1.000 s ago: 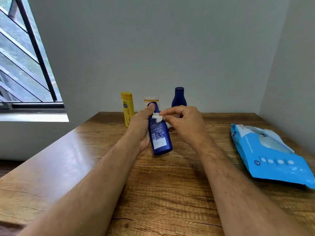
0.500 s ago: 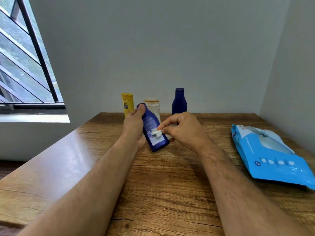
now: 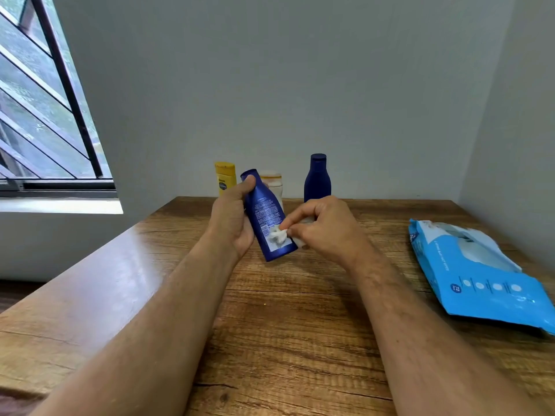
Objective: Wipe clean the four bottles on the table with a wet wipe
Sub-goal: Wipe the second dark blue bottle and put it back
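Observation:
My left hand grips a dark blue bottle above the table, tilted with its cap up and to the left and its printed label facing me. My right hand pinches a crumpled white wet wipe and presses it against the lower part of that label. Behind, near the wall, stand a yellow bottle, a white bottle partly hidden by the held one, and another dark blue bottle.
A light blue pack of wet wipes lies flat on the right side of the wooden table. A window with dark bars is at the left, and grey walls close in behind and to the right.
The held bottle has tilted further, its cap leaning left. My right hand has slid the wipe from the bottle's neck down to the lower label.

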The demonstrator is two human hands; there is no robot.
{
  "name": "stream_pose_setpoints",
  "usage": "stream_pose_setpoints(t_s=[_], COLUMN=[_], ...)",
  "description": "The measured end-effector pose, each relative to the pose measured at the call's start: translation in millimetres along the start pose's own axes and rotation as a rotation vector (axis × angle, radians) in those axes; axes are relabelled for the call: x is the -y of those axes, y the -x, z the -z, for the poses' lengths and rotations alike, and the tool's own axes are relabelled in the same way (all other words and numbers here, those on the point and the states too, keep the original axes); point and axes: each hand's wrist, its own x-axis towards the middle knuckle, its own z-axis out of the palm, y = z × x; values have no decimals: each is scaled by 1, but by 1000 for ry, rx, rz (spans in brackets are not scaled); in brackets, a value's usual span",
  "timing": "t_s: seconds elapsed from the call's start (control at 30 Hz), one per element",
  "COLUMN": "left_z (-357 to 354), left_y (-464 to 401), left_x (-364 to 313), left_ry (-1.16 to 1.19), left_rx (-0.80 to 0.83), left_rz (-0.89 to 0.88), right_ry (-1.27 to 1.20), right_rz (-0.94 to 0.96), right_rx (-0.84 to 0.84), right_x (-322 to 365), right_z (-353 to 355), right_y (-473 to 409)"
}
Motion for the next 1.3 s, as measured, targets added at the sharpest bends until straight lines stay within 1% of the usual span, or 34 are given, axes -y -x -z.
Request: stream_pose_setpoints(t_s=[0.1,0.17,0.27,0.33,0.4,0.47,0.6,0.63,0.7,0.83,0.9,1.0,1.07,1.13,1.23,1.3], left_z=[-2,-4,-7,-8,-8,-7,-1,1,2,-5,-7,-7,-8,-11,-8,-2], left_y=[3,7,10,12,12,10,2,1,-1,5,8,10,11,11,3,-3], left_x=[2,7,11,11,12,12,4,1,0,13,18,20,20,19,11,5], left_ry=[-26,-55,-26,-9,-3,4,76,93,102,-5,-34,-33,-46,-44,36,94], left_rx=[35,93,189,244,262,219,42,15,-1,84,142,215,238,220,112,31], left_rz=[7,41,82,83,74,52,-31,-38,-34,34,83,137,136,106,1,-47], right_ry=[54,21,26,32,35,88,234,253,274,226,189,168,170,232,332,392], right_rz=[37,78,185,238,260,256,194,186,198,231,257,298,321,345,341,315], right_rx=[-16,-91,-227,-284,-305,-255,-14,16,12,-68,-149,-318,-366,-299,-105,-8], right_x=[2,2,1,2,1,-2,-4,-3,-3,-1,0,1,1,0,1,4], right_z=[-1,-2,-4,-5,-4,-3,-6,-8,-10,-7,-6,-6,-4,-3,-6,-9], right_y=[1,-1,-4,-5,-4,-3,-2,-2,-2,-2,-3,-3,-3,-2,0,1])
